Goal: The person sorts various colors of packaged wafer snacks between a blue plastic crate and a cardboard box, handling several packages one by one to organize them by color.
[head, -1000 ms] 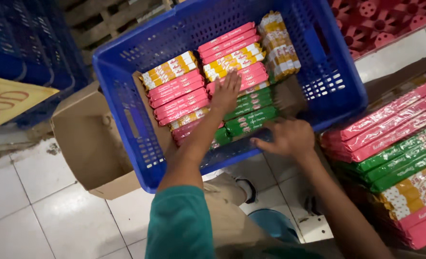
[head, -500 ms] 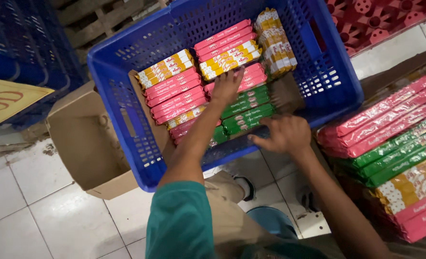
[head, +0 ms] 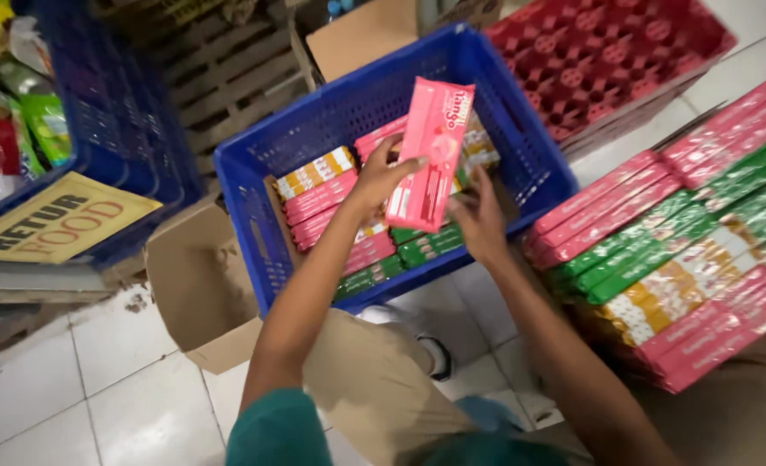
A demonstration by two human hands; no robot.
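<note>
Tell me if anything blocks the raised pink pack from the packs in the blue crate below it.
Nothing visible does. The left hand holds the pink pack raised above the rows of packs in the blue crate; the right hand sits beside its lower edge, not beneath.

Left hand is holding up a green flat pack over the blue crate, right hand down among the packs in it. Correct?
Not quite: the pack held up by the left hand is pink, not green, as the head view shows. The rest holds: it is raised over the blue crate, and the right hand is down among the packs in it.
</note>
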